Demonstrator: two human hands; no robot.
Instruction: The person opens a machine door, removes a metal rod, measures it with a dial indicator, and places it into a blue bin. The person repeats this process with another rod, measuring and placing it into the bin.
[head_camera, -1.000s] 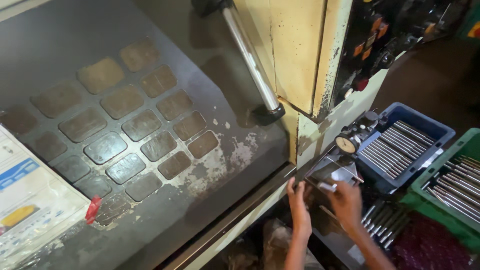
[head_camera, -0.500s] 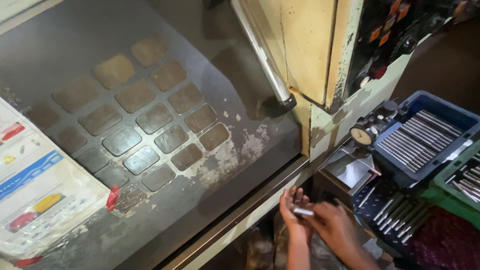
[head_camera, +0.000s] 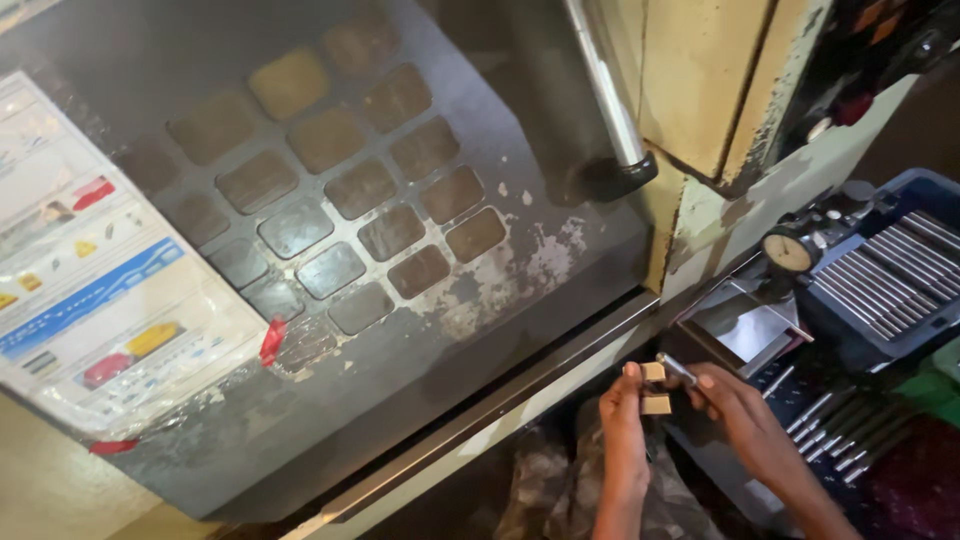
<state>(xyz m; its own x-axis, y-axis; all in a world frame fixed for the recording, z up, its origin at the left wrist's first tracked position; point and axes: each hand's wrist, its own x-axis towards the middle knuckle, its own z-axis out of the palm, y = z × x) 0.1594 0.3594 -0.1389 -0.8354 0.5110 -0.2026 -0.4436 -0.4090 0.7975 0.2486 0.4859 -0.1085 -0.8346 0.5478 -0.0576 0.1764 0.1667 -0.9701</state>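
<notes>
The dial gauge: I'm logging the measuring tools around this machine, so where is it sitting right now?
In the head view, the dial gauge is at the right, against the left edge of the blue tray of metal rods, above and right of both hands.

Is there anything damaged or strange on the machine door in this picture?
Yes. The paint on the dark door has flaked off in pale patches near its lower right edge. The plastic-covered instruction sheet at the left hangs crooked, with red tape at its corner.
</notes>
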